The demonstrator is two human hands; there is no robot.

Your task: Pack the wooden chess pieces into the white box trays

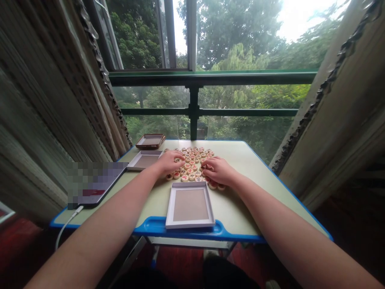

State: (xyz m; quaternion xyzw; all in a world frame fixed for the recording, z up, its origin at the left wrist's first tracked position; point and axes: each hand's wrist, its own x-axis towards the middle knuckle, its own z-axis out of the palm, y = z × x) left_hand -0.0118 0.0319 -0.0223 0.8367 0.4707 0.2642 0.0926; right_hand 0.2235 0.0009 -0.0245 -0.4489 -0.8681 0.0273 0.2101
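Note:
Round wooden Chinese chess pieces [192,162] with red and dark characters lie in one layer, packed close together, on the table between my hands. At the left side of the spread is my left hand [171,162], its fingers stretched over the pieces and touching them. My right hand [219,170] rests at the right side, fingers apart on several pieces, some of them hidden beneath it. Neither hand appears to lift a piece. Just in front of the pieces sits a shallow white box tray [190,204] with a brown inner bottom, reaching the table's front edge.
The pale table [240,160] has a blue edge. At the left lie another shallow white box part [141,161], a brown box [149,140] behind it, and a tablet-like device [102,184] with a white cable [67,224]. Curtains [60,100] flank the window.

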